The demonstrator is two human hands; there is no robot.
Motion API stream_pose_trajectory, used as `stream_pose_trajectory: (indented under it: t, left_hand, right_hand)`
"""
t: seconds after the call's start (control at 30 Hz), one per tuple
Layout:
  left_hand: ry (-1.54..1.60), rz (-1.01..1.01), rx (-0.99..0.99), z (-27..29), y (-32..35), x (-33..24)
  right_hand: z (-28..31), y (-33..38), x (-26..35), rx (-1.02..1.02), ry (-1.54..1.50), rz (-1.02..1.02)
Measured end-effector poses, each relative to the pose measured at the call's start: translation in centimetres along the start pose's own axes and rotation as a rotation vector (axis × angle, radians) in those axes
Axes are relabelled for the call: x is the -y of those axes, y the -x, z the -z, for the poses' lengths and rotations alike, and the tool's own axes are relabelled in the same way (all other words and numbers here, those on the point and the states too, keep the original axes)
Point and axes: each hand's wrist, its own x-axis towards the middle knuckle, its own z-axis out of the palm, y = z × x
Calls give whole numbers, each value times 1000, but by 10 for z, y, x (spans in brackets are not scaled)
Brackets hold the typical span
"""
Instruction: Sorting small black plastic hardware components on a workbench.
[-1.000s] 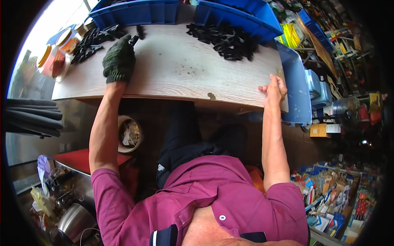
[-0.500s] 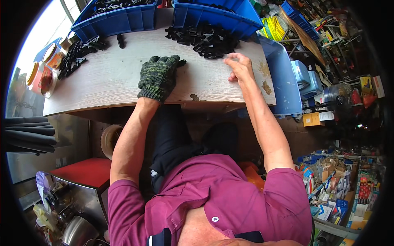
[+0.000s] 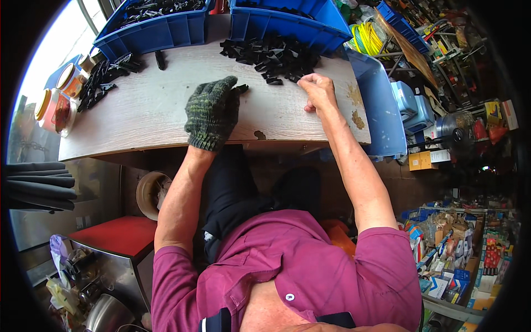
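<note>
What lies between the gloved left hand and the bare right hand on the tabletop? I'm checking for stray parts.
In the head view, only bare wooden tabletop separates the gloved left hand from the bare right hand.

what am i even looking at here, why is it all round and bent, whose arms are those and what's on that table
This is a fisheye camera worn on a person's head, looking down, so straight edges bend. The arms are that person's own. The left hand, in a dark knit glove, rests flat on a pale wooden table beside one small black part. The bare right hand pinches at the edge of a pile of black parts; whether it holds one is hidden. Behind stand two blue bins. More black parts and some jars lie at the left.
</note>
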Motion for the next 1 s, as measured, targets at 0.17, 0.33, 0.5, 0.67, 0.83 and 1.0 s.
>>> stream_pose_trajectory:
  t: [0.17, 0.33, 0.5, 0.67, 0.83, 1.0]
  left_hand:
    - [510, 273, -17, -32, 18, -19]
    - [842, 884, 391, -28, -16, -54]
    - [987, 902, 660, -40, -21, -38]
    - [925, 789, 479, -40, -4, -52]
    - [512, 181, 51, -53, 18, -56]
    - [357, 82, 14, -49, 19, -61]
  right_hand:
    - [10, 14, -9, 81, -217, 93]
    - [6, 41, -19, 221, -392, 166]
    - [-3, 57, -17, 344, -356, 254]
    - [-2, 69, -4, 391, -442, 201]
    - [-10, 75, 1, 420, -388, 211]
    - [-20, 77, -6, 374, -409, 289]
